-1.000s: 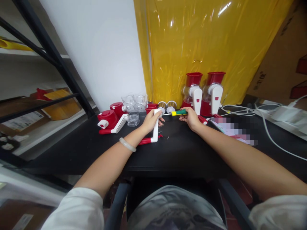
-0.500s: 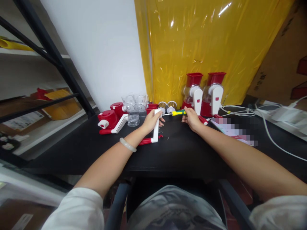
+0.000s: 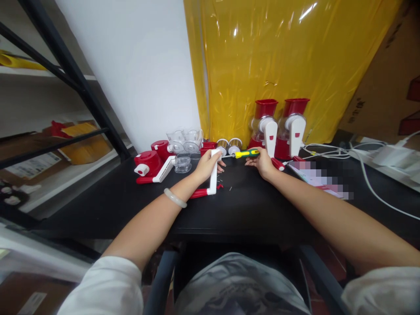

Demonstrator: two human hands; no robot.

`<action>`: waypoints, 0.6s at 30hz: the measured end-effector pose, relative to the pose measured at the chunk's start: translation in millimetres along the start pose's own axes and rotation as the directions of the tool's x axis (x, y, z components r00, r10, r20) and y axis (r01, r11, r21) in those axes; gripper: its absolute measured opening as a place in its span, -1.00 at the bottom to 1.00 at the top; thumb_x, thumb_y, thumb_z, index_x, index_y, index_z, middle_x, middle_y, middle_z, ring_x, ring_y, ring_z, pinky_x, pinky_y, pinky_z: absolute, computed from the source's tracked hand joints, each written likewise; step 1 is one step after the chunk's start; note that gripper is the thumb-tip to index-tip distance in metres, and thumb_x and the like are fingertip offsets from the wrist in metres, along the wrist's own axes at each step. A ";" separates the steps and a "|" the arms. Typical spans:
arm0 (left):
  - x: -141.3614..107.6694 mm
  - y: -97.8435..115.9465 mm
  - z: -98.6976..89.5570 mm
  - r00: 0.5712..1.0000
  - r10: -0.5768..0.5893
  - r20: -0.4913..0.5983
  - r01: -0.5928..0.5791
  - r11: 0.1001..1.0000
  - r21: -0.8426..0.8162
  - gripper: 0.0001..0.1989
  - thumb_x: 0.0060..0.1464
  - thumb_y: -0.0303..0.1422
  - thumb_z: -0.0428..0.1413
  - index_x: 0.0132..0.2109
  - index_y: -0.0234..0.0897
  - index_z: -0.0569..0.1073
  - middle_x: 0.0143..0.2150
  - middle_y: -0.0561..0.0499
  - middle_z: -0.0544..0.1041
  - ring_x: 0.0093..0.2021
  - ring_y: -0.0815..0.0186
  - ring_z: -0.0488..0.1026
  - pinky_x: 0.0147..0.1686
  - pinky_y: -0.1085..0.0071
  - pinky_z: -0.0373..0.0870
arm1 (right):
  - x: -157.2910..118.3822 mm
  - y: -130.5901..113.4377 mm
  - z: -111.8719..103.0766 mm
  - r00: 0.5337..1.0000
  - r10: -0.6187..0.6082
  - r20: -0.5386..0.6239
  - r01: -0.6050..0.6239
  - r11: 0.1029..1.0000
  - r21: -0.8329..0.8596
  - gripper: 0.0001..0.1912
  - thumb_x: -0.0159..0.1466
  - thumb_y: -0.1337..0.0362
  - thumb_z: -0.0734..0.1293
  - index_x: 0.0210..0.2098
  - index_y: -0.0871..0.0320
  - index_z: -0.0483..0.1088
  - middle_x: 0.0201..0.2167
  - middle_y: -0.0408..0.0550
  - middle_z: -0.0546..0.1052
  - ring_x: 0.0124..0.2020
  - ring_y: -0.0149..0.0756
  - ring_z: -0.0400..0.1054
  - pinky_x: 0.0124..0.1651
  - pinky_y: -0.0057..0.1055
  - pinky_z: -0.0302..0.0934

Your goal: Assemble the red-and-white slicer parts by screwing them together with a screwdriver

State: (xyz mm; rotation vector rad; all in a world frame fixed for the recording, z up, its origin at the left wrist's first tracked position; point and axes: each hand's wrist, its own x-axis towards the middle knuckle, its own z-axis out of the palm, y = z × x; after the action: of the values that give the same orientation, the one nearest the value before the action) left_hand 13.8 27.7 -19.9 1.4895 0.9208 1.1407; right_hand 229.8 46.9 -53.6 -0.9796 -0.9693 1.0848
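My left hand (image 3: 208, 164) is closed around the upper end of a white crank handle (image 3: 213, 179), whose red grip (image 3: 199, 193) points left near the table top. In my right hand (image 3: 262, 162) is a yellow and green screwdriver (image 3: 246, 153), held by the rear of its handle. Its shaft points left toward the crank's upper end; I cannot make out whether the tip sits in a screw. Several small screws (image 3: 230, 188) and a small red piece (image 3: 220, 187) lie on the black table (image 3: 256, 205) beside the crank.
Two red and white rotary graters (image 3: 271, 131) stand at the back right. Metal grater drums (image 3: 235, 146), clear plastic parts (image 3: 183, 144) and red bases (image 3: 147, 164) sit at the back left. White cables (image 3: 328, 151) and a flat, partly blurred sheet (image 3: 315, 177) lie on the right.
My right hand has shifted slightly right along the screwdriver, and more of its green handle shows. The left hand and crank look unmoved.
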 end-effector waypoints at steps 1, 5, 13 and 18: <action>0.0 0.0 -0.1 1.000 0.000 0.000 0.000 1.000 0.000 -0.74 0.21 -0.19 0.05 -0.12 -0.31 0.29 -0.50 0.06 0.50 -0.62 0.40 0.45 -0.59 0.51 0.39 | 0.1 -0.3 -0.2 1.000 -0.003 0.005 0.003 1.000 0.012 -0.72 0.28 0.07 0.09 -0.30 0.11 0.27 -0.64 -0.18 0.41 -0.66 -0.39 0.35 -0.51 -0.46 0.28; 1.1 -1.5 -0.9 1.000 -0.002 0.002 0.002 1.000 -0.005 -0.76 0.21 -0.20 0.05 -0.14 -0.30 0.27 -0.51 0.06 0.50 -0.62 0.40 0.45 -0.59 0.51 0.39 | -1.1 -1.2 -0.6 1.000 0.008 0.008 -0.008 0.999 0.040 -0.79 0.22 0.21 0.10 -0.26 0.12 0.30 -0.65 -0.19 0.39 -0.65 -0.40 0.33 -0.49 -0.46 0.27; 1.1 -2.4 -0.5 1.000 -0.004 0.008 0.004 1.000 0.005 -0.74 0.21 -0.18 0.05 -0.14 -0.30 0.28 -0.50 0.07 0.50 -0.62 0.40 0.44 -0.60 0.51 0.38 | -0.8 1.3 -2.2 1.000 0.002 0.020 -0.003 1.000 0.027 -0.82 0.21 0.26 0.14 -0.26 0.13 0.32 -0.66 -0.21 0.37 -0.68 -0.43 0.29 -0.55 -0.50 0.23; 1.0 -2.6 -0.7 1.000 0.002 0.008 -0.002 1.000 0.006 -0.74 0.21 -0.19 0.05 -0.13 -0.30 0.28 -0.50 0.06 0.50 -0.61 0.40 0.45 -0.59 0.51 0.38 | -1.6 0.2 -1.4 1.000 0.005 0.026 -0.006 0.999 0.031 -0.84 0.26 0.15 0.21 -0.31 0.11 0.28 -0.68 -0.23 0.35 -0.70 -0.44 0.26 -0.58 -0.51 0.21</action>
State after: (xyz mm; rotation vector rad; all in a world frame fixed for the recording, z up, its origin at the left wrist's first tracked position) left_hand 13.4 29.3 -22.2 1.4993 0.9182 1.1336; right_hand 230.8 45.2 -54.5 -0.9451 -0.9683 1.1161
